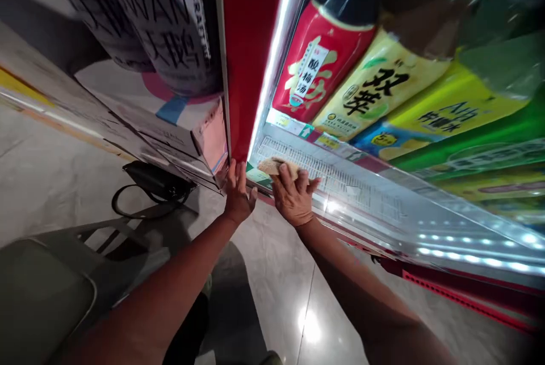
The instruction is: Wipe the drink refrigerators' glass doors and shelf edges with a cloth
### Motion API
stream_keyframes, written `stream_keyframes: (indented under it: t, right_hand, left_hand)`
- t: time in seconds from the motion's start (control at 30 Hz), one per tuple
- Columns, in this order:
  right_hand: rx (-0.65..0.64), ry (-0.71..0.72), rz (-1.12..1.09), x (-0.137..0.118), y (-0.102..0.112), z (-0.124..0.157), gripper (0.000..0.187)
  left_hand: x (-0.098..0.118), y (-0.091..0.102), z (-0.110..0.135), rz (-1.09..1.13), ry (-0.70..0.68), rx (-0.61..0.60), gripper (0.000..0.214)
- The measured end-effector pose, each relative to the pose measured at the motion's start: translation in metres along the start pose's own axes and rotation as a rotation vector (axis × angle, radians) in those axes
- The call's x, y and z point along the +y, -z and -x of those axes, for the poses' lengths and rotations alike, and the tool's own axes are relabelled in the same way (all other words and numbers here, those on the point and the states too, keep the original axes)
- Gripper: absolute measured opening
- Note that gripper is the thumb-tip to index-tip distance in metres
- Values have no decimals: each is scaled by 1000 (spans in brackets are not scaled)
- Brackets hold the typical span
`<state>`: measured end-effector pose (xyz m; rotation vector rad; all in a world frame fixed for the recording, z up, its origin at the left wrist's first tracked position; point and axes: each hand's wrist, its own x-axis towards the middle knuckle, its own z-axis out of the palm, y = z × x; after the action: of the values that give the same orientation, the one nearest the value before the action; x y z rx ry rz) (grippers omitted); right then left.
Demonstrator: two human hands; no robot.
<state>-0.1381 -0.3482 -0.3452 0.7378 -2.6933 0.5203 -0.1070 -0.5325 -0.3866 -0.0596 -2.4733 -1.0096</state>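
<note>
Nearest, the left hand (238, 194) is at the front corner of the fridge (251, 41). Its fingers are wrapped on the bottom edge of the fridge door (170, 53). The right hand (293, 197) is just inside the fridge, curled over a small tan cloth (276, 165) and pressing it on the white grille (349, 183). This looks like a wiping step. The next move calls for sliding the cloth along the grille, deeper into the fridge. Farther up in the fridge are big drink bottles (323, 64).

My right hand (293, 197) covers most of the cloth (272, 165). The bottles (383, 75) are cut off by the top edge, the far ones smeared. The shelf-label print (323, 175) is too small for me to read.
</note>
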Motion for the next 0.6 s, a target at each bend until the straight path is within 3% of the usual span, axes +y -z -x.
stream_keyframes:
  t: [0.17, 0.23, 0.37, 0.5, 0.6]
  right_hand:
    - [-322, 205, -100, 5, -15, -1, 62]
    - [-355, 277, -106, 1, -13, -14, 63]
    - [-284, 330, -56, -14, -19, -35, 66]
    - [-328, 362, -97, -13, -47, -21, 60]
    - [-405, 339, -156, -2, -61, 1, 63]
  left_hand:
    - [-21, -25, 5, 23, -13, 99, 73]
    - [-28, -33, 6, 39, -13, 110, 73]
    - [-42, -44, 5, 14, 90, 93, 78]
    - [-54, -31, 1, 6, 55, 104, 77]
    - [-59, -15, 0, 13, -69, 82, 80]
